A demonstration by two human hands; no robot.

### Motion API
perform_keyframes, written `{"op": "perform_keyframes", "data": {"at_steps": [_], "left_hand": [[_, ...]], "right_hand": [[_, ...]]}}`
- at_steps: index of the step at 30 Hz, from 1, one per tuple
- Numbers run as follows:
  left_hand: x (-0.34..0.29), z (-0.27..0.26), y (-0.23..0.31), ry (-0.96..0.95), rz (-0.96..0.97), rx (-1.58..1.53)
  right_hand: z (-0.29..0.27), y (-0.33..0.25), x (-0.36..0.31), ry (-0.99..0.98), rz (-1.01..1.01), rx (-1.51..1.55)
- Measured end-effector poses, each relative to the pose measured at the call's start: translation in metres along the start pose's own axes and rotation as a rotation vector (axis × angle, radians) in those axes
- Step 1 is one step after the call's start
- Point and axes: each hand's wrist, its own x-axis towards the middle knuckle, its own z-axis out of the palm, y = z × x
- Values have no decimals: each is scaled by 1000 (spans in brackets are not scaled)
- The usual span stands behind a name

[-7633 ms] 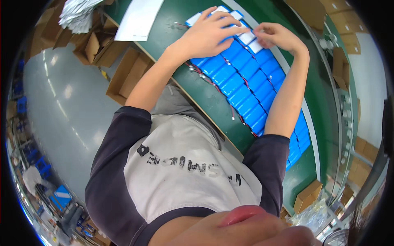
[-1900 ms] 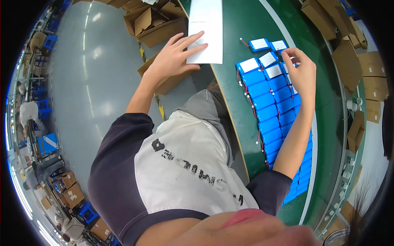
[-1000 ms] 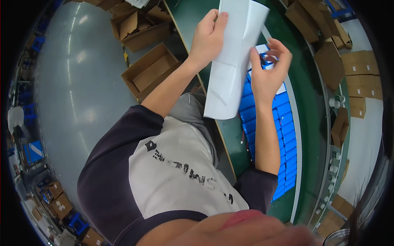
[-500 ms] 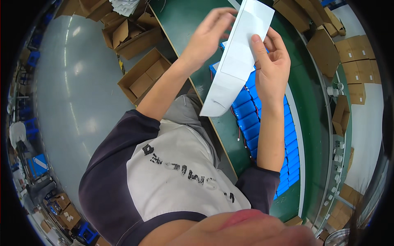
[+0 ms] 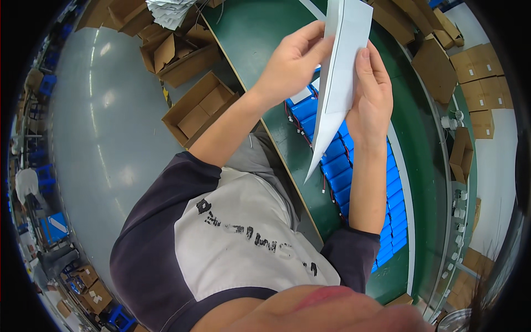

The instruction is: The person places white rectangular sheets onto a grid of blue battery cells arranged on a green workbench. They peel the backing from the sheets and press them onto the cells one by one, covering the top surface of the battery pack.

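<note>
A flat, folded white carton (image 5: 347,72) is held up over the bench between my two hands. My left hand (image 5: 296,63) closes on its left edge, with the fingertips partly behind it. On the other side my right hand (image 5: 371,94) grips the carton, thumb on the front face and fingers behind. A pointed white flap hangs down from its lower end. Beneath lie rows of blue-wrapped packs (image 5: 338,166) that look like battery packs, with thin red and black leads and small white connectors. Carton and right forearm hide part of the rows.
The packs rest on a green bench (image 5: 298,171). Open brown cardboard boxes (image 5: 200,105) stand left of it, with a stack of white sheets (image 5: 170,12) above them. Closed brown cartons (image 5: 482,83) are stacked at the far right. Grey floor (image 5: 105,138) extends left.
My left hand has come onto the carton's left edge. The carton has turned more edge-on, and its lower tip has swung right and down. My right hand keeps its hold.
</note>
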Motion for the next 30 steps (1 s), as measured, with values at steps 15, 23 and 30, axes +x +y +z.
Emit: {"op": "perform_keyframes", "data": {"at_steps": [15,23,30], "left_hand": [[24,7,30,72,351,768],[20,-7,25,139,427,990],[16,-20,22,100,363,894]], "right_hand": [[5,-38,-8,-145,-53,-100],[6,-34,-3,-96,-48,-305],[-3,-26,2,-187,30,-124]]}}
